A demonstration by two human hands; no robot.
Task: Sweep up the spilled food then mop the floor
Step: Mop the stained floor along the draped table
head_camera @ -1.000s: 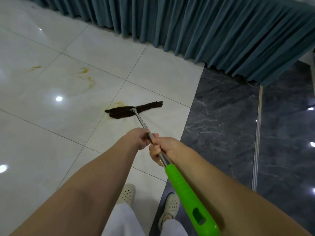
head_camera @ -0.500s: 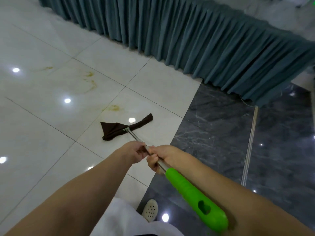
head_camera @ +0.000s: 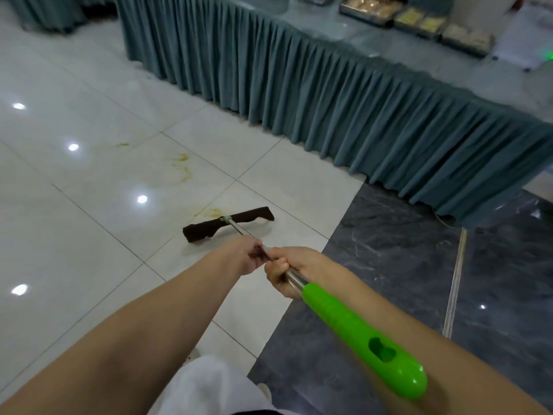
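White glossy floor [head_camera: 89, 265] tiles fill most of what you see, meeting dark marble on your right, with a pleated teal table skirt [head_camera: 329, 100] running across the back. Yellowish smears [head_camera: 182, 167] mark the tiles ahead, and one stain [head_camera: 214, 211] lies just beyond the mop head.

Your mop [head_camera: 269, 259] reaches forward from your hands, its dark brown cloth head [head_camera: 229, 223] lying on the white tile, slightly rumpled. That cloth looks soft and floppy, likely to fold under itself, while the metal pole looks stiff and light; on so shiny a floor it should glide easily. Holding the bare metal just ahead of the green handle [head_camera: 359, 333], as you do, gives good leverage.

Both arms stretch forward, almost straight. Your right hand [head_camera: 287, 272] wraps the pole fully, fingers curled beneath, right at the green grip's upper end. Your left hand [head_camera: 247, 254] sits just ahead, fingers closed around the thinner shaft.
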